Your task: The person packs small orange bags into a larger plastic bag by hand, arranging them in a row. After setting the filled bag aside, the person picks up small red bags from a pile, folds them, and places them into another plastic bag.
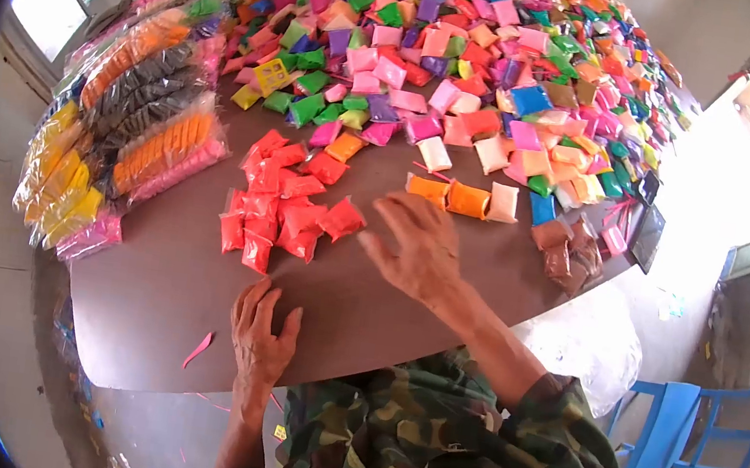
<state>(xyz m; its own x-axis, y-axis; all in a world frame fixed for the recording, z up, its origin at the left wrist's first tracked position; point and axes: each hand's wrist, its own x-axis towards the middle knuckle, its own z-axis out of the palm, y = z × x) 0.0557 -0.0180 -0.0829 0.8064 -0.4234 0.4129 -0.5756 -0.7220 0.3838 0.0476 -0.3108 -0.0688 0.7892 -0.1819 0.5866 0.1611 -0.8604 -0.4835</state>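
My right hand [418, 251] hovers over or rests on the brown table [160, 286], fingers apart and nothing visible in them. Just left of it lies a heap of small red plastic packets [300, 217]; the nearest red packet [342, 218] is close to my thumb. Beyond my fingertips sits a short row with an orange packet [468, 200] and a pale pink packet [503, 204]. My left hand [263, 331] is at the table's near edge, below the red heap, with its thumb away from the fingers and no packet visible in it.
A large pile of mixed-colour packets [416, 69] covers the back of the table. Clear bags of sorted packets [140, 108] are stacked at left. Brown packets [569, 255] lie at the right edge, near a dark phone-like object [647, 237]. A blue chair [666, 433] stands at right.
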